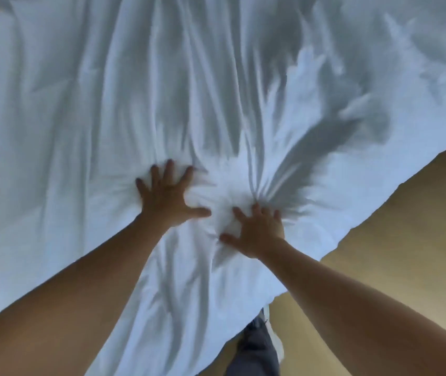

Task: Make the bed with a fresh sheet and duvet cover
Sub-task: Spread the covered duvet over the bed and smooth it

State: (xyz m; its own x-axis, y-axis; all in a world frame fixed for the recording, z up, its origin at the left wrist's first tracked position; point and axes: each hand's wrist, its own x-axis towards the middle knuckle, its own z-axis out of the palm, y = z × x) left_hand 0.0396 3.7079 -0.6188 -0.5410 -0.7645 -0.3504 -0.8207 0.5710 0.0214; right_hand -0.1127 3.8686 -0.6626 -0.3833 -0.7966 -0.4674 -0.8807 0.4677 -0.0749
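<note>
Left hand (166, 198) and right hand (255, 230), fingers spread, press the soft, light duvet (80, 104), probably best pinched at the edge beside them.

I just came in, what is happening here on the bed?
A person presses both hands onto white bedding. The left hand and the right hand lie close together with fingers spread, and the cloth bunches into folds between and around them. The bedding is wrinkled all over, and its edge runs beside the tan floor. Whether it is the sheet or the duvet cover, I cannot tell.
</note>
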